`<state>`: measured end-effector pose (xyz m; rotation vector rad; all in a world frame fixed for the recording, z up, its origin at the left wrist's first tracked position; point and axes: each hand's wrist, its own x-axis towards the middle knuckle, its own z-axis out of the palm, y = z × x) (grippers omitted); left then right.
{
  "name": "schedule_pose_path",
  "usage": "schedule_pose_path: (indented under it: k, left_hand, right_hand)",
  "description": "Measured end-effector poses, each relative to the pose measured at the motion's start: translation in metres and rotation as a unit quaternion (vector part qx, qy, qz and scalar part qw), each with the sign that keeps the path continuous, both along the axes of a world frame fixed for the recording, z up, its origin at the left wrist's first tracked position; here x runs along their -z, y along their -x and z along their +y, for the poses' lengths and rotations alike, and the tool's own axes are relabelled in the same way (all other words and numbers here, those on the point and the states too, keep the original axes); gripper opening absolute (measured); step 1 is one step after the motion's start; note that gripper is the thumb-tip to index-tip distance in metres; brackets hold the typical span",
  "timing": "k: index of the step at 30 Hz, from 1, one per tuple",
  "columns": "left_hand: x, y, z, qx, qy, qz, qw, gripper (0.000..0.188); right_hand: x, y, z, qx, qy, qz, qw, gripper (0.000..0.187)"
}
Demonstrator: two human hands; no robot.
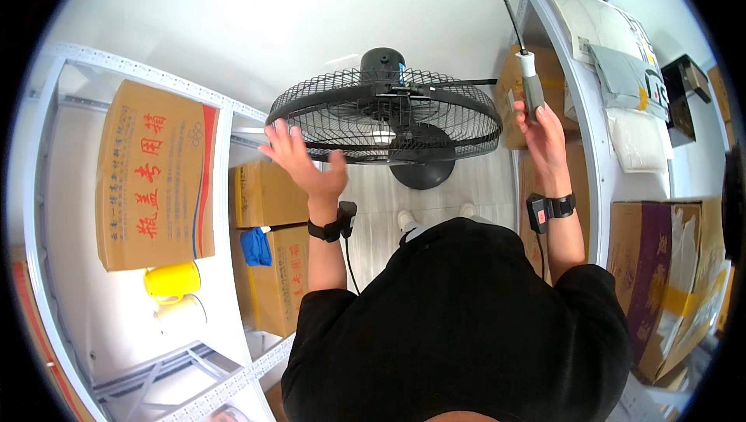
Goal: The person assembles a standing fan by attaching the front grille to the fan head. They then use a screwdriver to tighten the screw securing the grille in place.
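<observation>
A black pedestal fan point(392, 111) with a round wire cage stands in front of me. Its round base point(422, 167) rests on the floor. My left hand point(305, 162) is raised at the left rim of the cage, fingers spread and holding nothing; I cannot tell whether it touches the wire. On the right, my right hand point(544, 138) is closed around a screwdriver point(531, 84) with a grey and white handle. The screwdriver's thin dark shaft points up and away from me, beside the right shelf and apart from the fan.
Metal shelving stands on both sides. The left shelf point(70, 189) bears a large carton point(159, 177), a yellow mug point(172, 282) and a white mug point(181, 315). Cartons point(280, 266) are stacked below it. Packages point(637, 138) and an opened carton point(660, 282) lie at the right.
</observation>
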<state>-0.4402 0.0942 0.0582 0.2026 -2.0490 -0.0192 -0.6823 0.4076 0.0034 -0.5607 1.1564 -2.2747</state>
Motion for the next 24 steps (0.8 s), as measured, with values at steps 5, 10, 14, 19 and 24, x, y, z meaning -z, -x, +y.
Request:
schedule_pose_path:
  k: [5,10,14,19,24]
  left_hand:
    - [-0.066,0.040,0.054,0.046,0.049,-0.148,0.987,0.094]
    - [-0.097,0.067,0.063,0.060,0.031,-0.244,0.967,0.100]
    - [-0.093,0.070,0.061,0.070,-0.008,-0.267,0.961,0.090]
    - [-0.084,0.073,0.056,0.084,0.000,-0.221,0.972,0.076]
    - [-0.085,0.077,0.055,0.096,0.005,-0.208,0.973,0.074]
  right_hand:
    - [-0.028,0.006,0.011,-0.075,-0.038,0.003,0.996,0.047]
    - [-0.030,0.015,0.034,-0.148,-0.086,0.059,0.984,0.042]
    - [-0.040,0.002,0.043,-0.137,-0.183,0.124,0.966,0.039]
    - [-0.046,-0.005,0.044,-0.080,-0.239,0.231,0.940,0.032]
    - [-0.054,-0.008,0.038,-0.051,-0.264,0.284,0.920,0.028]
